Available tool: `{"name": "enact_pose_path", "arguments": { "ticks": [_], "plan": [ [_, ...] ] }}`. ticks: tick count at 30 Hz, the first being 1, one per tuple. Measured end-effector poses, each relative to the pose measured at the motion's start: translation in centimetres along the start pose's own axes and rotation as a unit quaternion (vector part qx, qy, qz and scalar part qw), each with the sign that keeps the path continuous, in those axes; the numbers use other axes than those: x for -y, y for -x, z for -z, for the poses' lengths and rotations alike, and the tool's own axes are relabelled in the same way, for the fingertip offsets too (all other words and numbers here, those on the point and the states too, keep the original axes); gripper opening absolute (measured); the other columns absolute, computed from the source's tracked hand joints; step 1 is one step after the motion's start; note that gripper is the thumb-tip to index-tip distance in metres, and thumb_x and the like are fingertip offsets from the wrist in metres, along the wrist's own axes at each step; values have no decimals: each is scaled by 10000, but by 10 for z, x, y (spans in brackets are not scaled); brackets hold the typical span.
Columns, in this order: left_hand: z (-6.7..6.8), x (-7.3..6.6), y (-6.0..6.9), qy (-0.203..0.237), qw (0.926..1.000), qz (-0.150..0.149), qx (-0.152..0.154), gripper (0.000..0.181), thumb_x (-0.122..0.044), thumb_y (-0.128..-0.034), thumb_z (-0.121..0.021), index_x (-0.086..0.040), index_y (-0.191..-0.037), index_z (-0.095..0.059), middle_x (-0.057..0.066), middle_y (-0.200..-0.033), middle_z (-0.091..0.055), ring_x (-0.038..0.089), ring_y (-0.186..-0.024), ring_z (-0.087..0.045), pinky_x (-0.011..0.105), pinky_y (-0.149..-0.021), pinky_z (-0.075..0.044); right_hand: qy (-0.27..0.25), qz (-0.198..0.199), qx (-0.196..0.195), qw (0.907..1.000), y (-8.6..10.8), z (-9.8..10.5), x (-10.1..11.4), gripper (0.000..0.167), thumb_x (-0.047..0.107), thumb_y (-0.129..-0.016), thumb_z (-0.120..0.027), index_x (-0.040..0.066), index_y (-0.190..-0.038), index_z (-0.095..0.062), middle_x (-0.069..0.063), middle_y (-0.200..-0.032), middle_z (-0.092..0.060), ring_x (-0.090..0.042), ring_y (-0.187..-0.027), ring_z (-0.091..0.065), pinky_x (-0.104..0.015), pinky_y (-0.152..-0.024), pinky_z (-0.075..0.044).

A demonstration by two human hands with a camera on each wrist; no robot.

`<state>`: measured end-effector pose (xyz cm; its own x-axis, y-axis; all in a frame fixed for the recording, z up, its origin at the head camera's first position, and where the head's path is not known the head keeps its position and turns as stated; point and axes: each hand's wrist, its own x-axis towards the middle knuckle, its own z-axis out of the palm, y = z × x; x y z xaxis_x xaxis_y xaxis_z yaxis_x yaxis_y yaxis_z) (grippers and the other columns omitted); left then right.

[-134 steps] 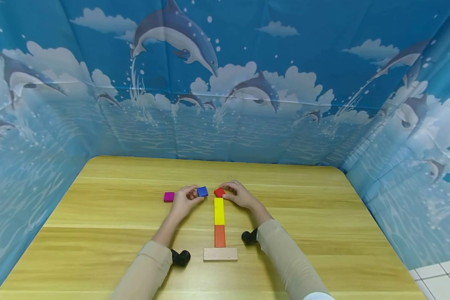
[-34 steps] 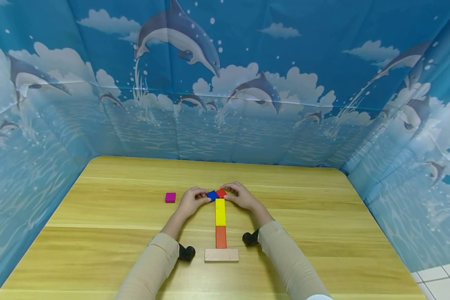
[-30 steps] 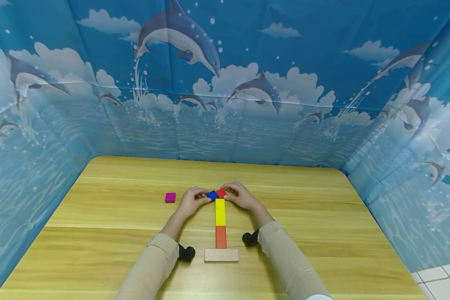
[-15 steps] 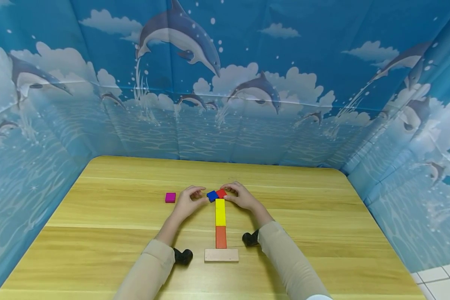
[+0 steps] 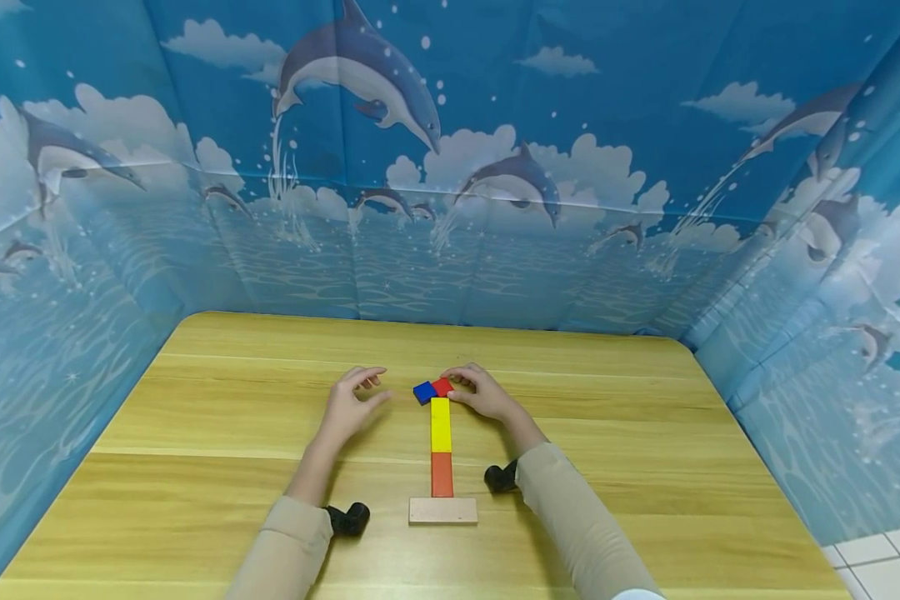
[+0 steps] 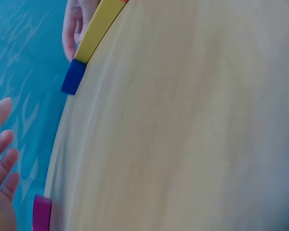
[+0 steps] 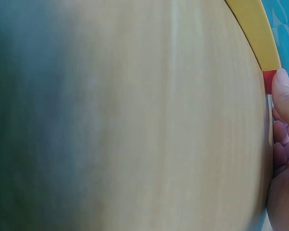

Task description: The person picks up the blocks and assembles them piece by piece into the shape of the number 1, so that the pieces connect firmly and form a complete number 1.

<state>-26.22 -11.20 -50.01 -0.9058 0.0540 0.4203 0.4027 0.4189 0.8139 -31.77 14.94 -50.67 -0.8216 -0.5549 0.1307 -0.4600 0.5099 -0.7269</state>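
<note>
My right hand (image 5: 487, 396) pinches a small red block (image 5: 442, 387) at the far end of a row of blocks. Against the red block's left side lies a blue block (image 5: 423, 392), turned at an angle. My left hand (image 5: 351, 407) is off to the left, fingers spread and holding nothing. A magenta block (image 6: 41, 213) shows near that hand in the left wrist view; in the head view the hand hides it. Below the red block, a long yellow block (image 5: 440, 425) and an orange-red block (image 5: 442, 475) run down to a crosswise pale wooden block (image 5: 442, 511).
The blocks lie on a wood-grain table (image 5: 607, 500). A blue dolphin-print curtain (image 5: 450, 267) hangs round its back and sides. Black wrist-worn devices (image 5: 349, 519) stick out from both sleeves. White floor tiles (image 5: 892, 550) show at the lower right.
My left hand brought the blue block right against the red one, let it go and drew back left over the magenta block. The right hand has kept hold of the red block, which is now turned slightly.
</note>
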Motion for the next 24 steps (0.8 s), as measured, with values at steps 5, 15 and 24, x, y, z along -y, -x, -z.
{"name": "enact_pose_path", "arguments": {
  "ticks": [5,15,24],
  "plan": [
    [11,4,3,94,9999,11,-122,393,-90,-730,-758,23,-1086,-635,183,-882,-597,286,-796,-528,352,-650,-431,-5,19,-2,10000,1,1,2,309,141,-896,-574,57,-1193,-565,-105,-1027,-500,-229,-930,-441,-362,-829,-385],
    [32,13,9,228,9993,219,-180,403,-98,-727,-759,14,-1093,-634,187,-901,-597,304,-801,-526,405,-711,-460,-94,40,-95,9999,1,-1,1,313,130,-884,-587,27,-1178,-570,-140,-1030,-509,-258,-929,-452,-381,-816,-385],
    [49,19,15,-84,9994,341,-76,433,-73,-722,-761,4,-1124,-619,153,-956,-609,286,-857,-550,381,-752,-460,-120,80,-32,9999,5,3,18,302,53,-890,-565,-56,-1171,-544,-230,-1031,-497,-334,-930,-448,-431,-817,-385]
  ]
}}
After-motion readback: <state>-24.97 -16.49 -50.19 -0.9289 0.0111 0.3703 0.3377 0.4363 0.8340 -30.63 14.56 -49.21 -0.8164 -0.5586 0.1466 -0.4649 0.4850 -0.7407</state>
